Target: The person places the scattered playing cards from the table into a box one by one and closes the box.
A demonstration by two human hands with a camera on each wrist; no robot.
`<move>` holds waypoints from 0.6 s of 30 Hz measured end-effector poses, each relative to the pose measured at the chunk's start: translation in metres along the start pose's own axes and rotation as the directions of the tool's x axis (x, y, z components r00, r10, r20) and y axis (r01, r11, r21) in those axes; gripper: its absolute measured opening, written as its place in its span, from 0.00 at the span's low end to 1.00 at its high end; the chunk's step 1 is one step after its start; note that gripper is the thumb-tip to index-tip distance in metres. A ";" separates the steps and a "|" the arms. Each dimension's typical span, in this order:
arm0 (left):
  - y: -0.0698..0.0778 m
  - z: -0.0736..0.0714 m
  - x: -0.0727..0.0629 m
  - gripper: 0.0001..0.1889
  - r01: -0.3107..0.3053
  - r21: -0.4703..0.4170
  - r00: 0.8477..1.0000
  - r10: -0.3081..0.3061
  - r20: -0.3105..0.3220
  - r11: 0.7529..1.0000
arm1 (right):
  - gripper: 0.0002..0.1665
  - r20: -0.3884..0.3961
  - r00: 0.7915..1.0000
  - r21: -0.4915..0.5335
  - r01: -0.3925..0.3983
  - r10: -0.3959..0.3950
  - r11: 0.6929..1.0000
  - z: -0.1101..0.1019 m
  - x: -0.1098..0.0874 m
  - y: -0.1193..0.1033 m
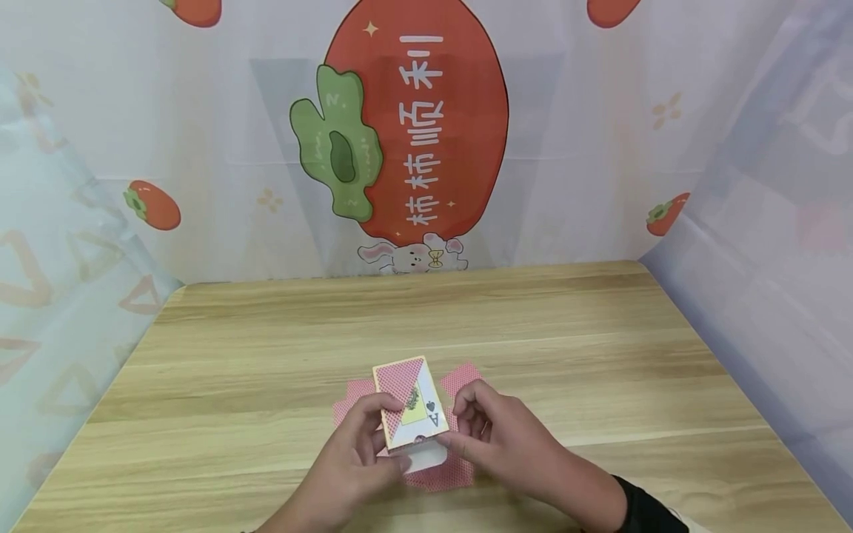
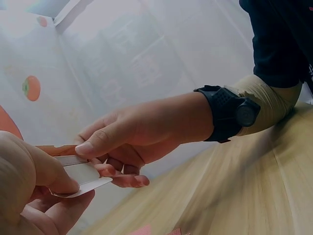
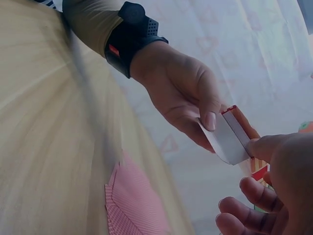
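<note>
A playing-card box with a red patterned face and an ace of spades print is held up over the table, its white flap folded out toward the person. My left hand grips the box from the left, fingers on its printed face and thumb against the flap. At the mouth's right corner my right hand holds the box, thumb on the edge and forefinger near the side; its other fingers curl away from the box. Red-backed playing cards lie spread on the table under and around the box.
The wooden table meets a white printed cloth backdrop at its far edge, with cloth walls at both sides. Some red-backed cards lie in a loose, overlapping heap. Both wrists wear a black strap with a device on it.
</note>
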State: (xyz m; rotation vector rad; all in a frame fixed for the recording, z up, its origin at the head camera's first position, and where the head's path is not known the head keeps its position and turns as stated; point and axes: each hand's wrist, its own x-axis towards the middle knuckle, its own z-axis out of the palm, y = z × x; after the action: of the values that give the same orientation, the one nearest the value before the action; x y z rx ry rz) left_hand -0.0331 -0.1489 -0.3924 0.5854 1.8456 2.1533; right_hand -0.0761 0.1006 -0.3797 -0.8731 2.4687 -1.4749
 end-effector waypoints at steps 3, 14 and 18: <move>0.000 -0.002 0.000 0.30 0.008 -0.014 1.000 -0.009 -0.025 1.000 | 0.16 -0.014 1.000 -0.019 -0.008 0.008 1.000 -0.002 0.001 0.000; 0.006 -0.007 0.002 0.38 0.030 -0.027 0.993 -0.033 -0.118 0.999 | 0.16 -0.172 0.979 -0.261 -0.148 0.105 0.954 -0.023 0.018 0.016; 0.007 -0.008 0.003 0.42 0.032 -0.025 0.990 -0.036 -0.139 0.999 | 0.21 -0.187 0.965 -0.380 -0.244 0.184 0.892 -0.024 0.024 0.035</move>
State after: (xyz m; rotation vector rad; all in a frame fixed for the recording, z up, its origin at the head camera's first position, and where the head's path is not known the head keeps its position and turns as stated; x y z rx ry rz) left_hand -0.0388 -0.1554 -0.3861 0.4051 1.8827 2.2417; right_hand -0.1198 0.1178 -0.3926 -0.5294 2.9265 -1.0080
